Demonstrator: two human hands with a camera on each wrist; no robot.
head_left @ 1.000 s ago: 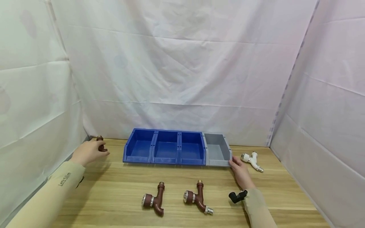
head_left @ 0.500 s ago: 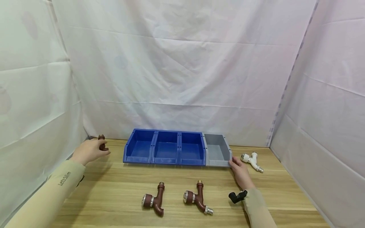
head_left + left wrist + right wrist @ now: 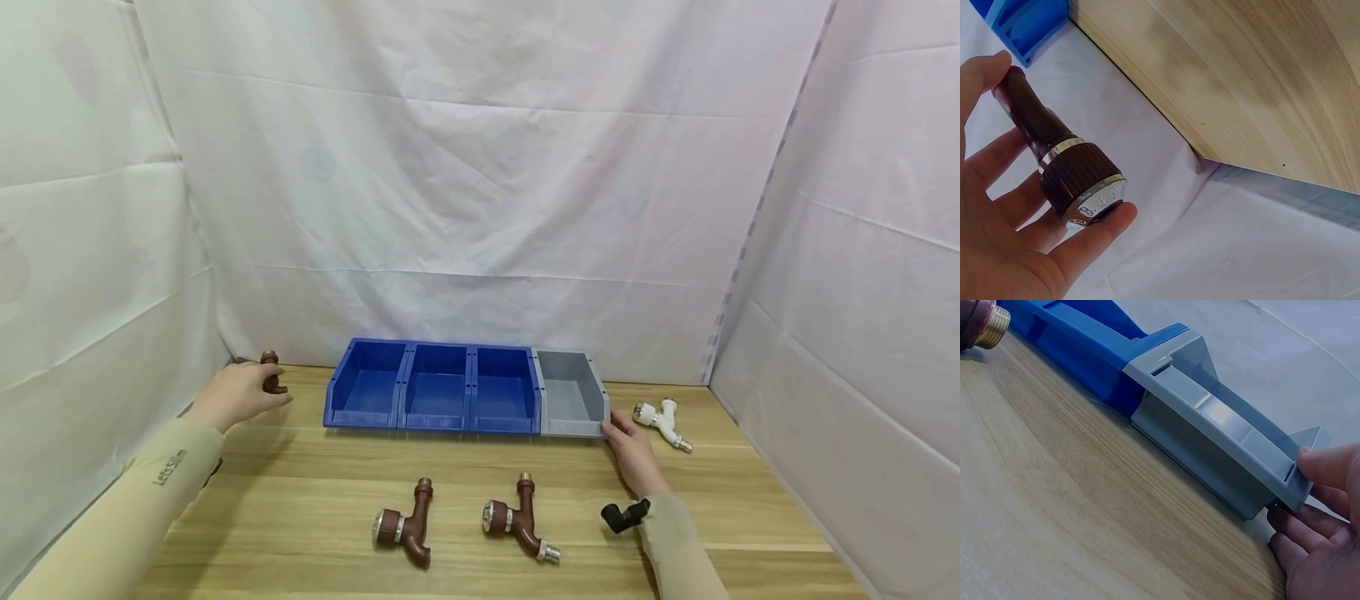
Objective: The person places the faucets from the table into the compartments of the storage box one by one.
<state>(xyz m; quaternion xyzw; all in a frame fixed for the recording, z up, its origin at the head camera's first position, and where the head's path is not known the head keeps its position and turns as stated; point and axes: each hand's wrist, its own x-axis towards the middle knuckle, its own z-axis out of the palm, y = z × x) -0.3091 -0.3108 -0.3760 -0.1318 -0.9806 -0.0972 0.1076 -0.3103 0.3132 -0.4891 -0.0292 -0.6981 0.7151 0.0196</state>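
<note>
My left hand (image 3: 238, 395) holds a brown tap (image 3: 1079, 169) at the far left, by the cloth wall. In the left wrist view the thumb is at the pipe end and a fingertip at the ribbed knob's silver cap. The head view shows only part of this tap beside my fingers. My right hand (image 3: 636, 454) grips the front right corner of the grey bin (image 3: 1204, 456), thumb on the rim and fingers below. Three blue bins (image 3: 437, 408) adjoin the grey one in a row; all four stand bare inside.
Two more brown taps, one with a plain spout (image 3: 417, 529) and one with a silver nozzle (image 3: 525, 521), lie on the wooden table (image 3: 315, 500) in front. A white tap (image 3: 664, 423) lies right of the grey bin. White cloth walls (image 3: 480, 208) enclose the back and sides.
The brown tap in my left hand has shifted slightly up and to the right in the head view. My right hand and the bins look the same.
</note>
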